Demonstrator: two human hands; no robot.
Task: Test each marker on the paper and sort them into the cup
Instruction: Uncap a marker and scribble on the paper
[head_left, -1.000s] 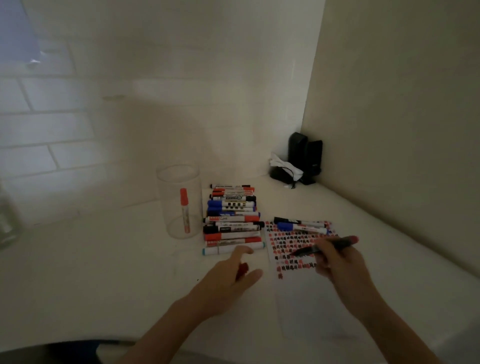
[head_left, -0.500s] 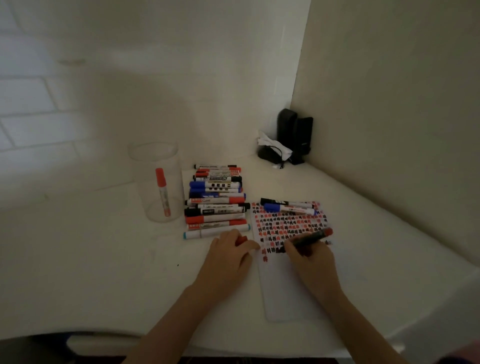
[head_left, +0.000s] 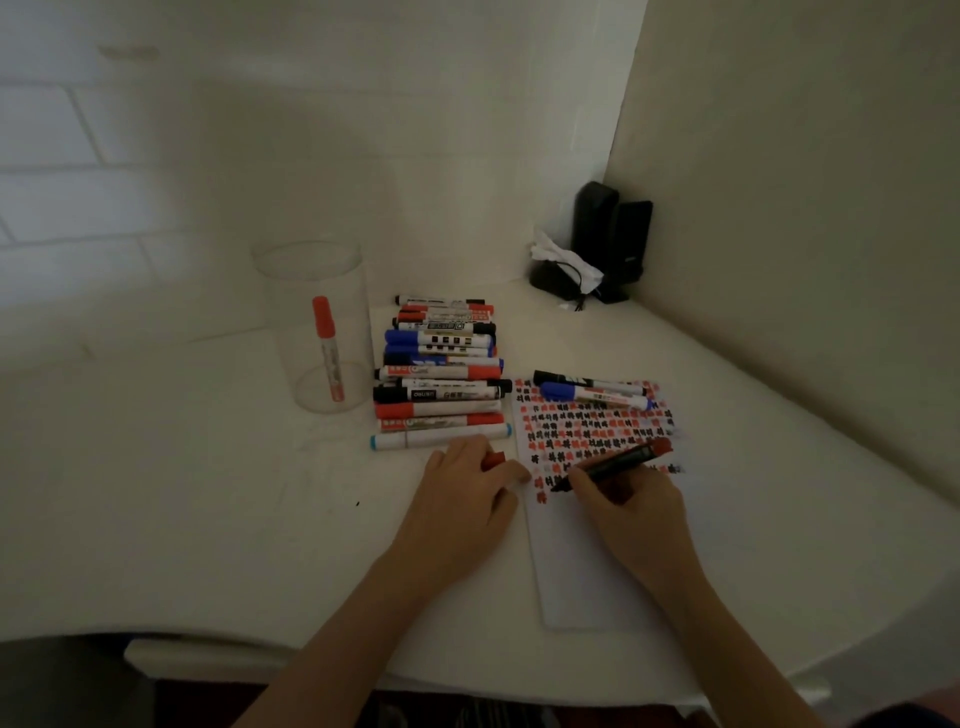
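paper (head_left: 597, 431): red-black marks | cup (head_left: 317, 332): clear | held marker (head_left: 608, 466): seemingly black, red-ended

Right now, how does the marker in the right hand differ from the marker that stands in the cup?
The marker in the right hand has a dark barrel; the marker in the cup has a pale barrel. The held marker is uncapped and tilted, tip at the paper; the cup marker is capped and stands almost upright, leaning inside the clear cup. The right hand grips the first; nothing touches the second. Both show red at one end.

Prob. home/office desk nook: white table (head_left: 156, 519), tiled wall (head_left: 78, 208), black speakers (head_left: 613, 239).
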